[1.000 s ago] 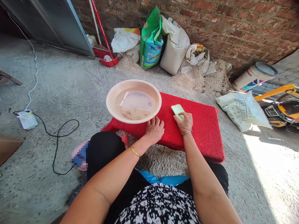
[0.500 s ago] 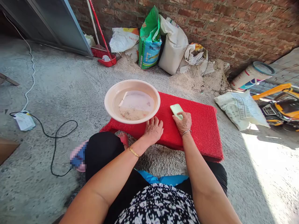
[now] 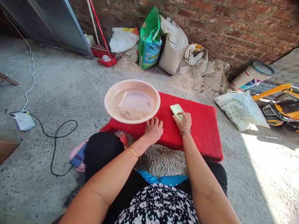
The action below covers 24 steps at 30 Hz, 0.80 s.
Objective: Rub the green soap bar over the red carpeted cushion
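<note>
A red cloth-covered bench [image 3: 201, 127] stands in front of me. My left hand [image 3: 153, 130] rests on it with fingers spread, just below the rim of a pale pink basin [image 3: 108, 107]. Clear liquid appears to fill part of the basin, with dark specks and a whitish strip [image 3: 123, 99] inside. My right hand [image 3: 183, 122] grips the near end of a light green phone [image 3: 175, 109], thumb on one side and fingers on the other. The phone lies flat against the red cloth, its far end uncovered.
Sacks [image 3: 174, 46] and spilled grain [image 3: 193, 79] lie along the brick wall. A red dustpan [image 3: 109, 61] is at the back left. To the right are a bucket [image 3: 251, 76], a flat sack [image 3: 243, 107] and a yellow-black machine [image 3: 282, 105]. A power strip [image 3: 24, 120] and cable cross the left floor.
</note>
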### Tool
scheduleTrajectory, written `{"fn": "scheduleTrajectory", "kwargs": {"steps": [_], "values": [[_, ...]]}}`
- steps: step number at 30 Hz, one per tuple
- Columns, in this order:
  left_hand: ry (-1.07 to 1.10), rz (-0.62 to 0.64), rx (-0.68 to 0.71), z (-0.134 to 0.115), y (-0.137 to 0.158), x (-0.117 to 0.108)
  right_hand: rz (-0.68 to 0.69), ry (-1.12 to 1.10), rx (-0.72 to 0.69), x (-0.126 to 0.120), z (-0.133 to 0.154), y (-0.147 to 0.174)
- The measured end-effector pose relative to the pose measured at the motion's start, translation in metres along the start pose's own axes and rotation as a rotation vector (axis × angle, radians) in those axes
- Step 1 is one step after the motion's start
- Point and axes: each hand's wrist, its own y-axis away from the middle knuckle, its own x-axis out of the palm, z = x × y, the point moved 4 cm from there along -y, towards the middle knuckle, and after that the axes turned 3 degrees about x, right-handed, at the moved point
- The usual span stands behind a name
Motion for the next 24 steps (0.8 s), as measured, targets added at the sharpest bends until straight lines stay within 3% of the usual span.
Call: {"fn": "scheduleTrajectory", "kwargs": {"steps": [24], "values": [[0.042,0.018,0.017,0.0025,0.0012,-0.0021,-0.004,0.004,-0.023,-0.0021,0.0003,-0.0007]]}}
